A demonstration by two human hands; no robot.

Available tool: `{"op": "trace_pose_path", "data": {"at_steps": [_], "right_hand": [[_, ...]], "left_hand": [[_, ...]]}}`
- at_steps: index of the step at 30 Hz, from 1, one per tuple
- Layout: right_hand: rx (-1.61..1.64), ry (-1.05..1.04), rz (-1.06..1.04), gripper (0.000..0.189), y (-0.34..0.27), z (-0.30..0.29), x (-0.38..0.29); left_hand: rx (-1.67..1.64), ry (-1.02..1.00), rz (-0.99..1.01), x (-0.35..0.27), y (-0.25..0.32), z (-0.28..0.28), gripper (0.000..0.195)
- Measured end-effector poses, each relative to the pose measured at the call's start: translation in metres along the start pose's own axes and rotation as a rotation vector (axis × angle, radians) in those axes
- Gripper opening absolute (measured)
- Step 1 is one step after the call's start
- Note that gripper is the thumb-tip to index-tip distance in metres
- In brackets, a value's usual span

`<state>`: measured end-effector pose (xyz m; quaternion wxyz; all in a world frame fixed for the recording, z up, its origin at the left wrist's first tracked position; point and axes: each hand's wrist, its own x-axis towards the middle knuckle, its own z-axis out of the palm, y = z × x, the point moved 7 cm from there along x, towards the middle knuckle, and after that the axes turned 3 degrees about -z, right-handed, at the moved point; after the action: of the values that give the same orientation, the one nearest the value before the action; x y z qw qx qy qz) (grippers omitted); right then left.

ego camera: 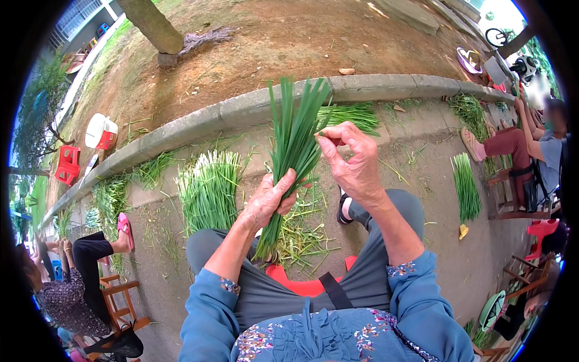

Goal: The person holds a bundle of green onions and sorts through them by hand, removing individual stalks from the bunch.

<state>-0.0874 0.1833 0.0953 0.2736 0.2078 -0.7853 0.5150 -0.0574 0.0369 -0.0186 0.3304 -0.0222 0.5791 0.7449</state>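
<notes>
My left hand (272,197) is closed around a bunch of green garlic chives (291,131), held upright at a slight tilt in front of me. At the right side of the bunch is my right hand (354,158); its thumb and forefinger pinch the tip of a leaf. A thick pile of chives with pale ends (210,192) lies on the pavement to the left. Behind the held bunch, more chives (355,115) lie against the curb. Loose trimmings (301,231) are scattered on the ground between my knees.
I sit on a red plastic stool (294,285). A concrete curb (253,102) runs across in front, with soil beyond. Seated people are at the left (59,289) and right (549,147). Another chive bundle (467,188) lies at right. A white bucket (100,131) stands past the curb.
</notes>
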Motion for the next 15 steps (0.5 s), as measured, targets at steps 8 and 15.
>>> {"op": "trace_pose_path", "data": {"at_steps": [8,15], "right_hand": [[-0.007,0.059,0.042,0.007,0.006,-0.012,0.002],[-0.057,0.202,0.013,0.007,0.003,-0.041,0.012]], "left_hand": [[0.029,0.096,-0.017,-0.004,-0.002,-0.005,0.072],[0.135,0.125,-0.020,-0.002,-0.003,-0.005,0.069]]}}
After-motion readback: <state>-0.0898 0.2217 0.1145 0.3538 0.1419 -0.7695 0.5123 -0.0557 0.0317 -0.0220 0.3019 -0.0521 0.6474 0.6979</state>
